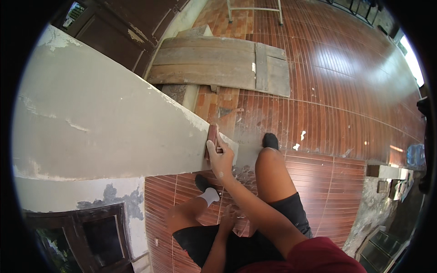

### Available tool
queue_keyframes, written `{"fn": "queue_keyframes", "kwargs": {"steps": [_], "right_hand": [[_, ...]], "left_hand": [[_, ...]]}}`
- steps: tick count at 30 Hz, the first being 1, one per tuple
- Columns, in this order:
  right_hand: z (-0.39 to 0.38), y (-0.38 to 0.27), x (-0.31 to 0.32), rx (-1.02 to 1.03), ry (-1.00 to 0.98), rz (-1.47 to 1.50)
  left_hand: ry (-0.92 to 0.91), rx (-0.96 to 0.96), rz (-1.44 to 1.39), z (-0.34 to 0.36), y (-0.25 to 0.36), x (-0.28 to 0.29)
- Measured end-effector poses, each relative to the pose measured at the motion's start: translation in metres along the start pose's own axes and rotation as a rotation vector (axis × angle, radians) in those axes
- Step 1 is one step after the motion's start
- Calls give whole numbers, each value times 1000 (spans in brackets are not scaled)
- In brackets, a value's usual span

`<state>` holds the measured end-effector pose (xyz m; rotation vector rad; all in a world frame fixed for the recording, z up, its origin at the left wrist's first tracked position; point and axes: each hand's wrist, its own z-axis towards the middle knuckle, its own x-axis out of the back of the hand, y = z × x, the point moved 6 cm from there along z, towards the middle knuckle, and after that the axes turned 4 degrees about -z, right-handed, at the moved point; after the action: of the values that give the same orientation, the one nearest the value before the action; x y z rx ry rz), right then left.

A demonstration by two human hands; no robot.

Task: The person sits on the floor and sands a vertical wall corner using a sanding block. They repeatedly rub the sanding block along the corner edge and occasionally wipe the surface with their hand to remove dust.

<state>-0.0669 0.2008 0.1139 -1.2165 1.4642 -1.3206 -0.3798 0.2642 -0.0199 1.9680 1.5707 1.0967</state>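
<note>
My right hand (221, 159) is closed round a reddish-brown block (211, 142), which looks like a sanding block. The block lies against the grey plastered wall (114, 123), near its right end, with my thumb on its near side. Pale dust marks the back of this hand. My left hand (230, 217) is low between my legs, over the tiled floor and away from the wall. Its fingers are small and dim, so their pose is unclear. Whitish bare patches and scratches run along the wall's upper edge.
A wooden board (205, 61) lies beyond the wall on a step. A scraper-like tool (224, 112) rests on the tiled floor (327, 118). White scraps (302, 135) lie right of my foot. A pale metal frame (255, 8) stands far off; a blue bottle (415, 156) is at right.
</note>
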Motion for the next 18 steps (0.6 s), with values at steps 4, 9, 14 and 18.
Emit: {"fn": "queue_keyframes", "kwargs": {"steps": [4, 9, 14, 18], "right_hand": [[1, 17, -4, 19, 34, 163], [4, 16, -1, 49, 66, -43], [-1, 8, 3, 97, 86, 69], [-4, 18, -3, -43, 12, 22]], "left_hand": [[53, 8, -62, -7, 12, 10], [147, -3, -105, -17, 22, 26], [104, -55, -2, -14, 23, 16], [113, -49, 30, -15, 23, 10]]}}
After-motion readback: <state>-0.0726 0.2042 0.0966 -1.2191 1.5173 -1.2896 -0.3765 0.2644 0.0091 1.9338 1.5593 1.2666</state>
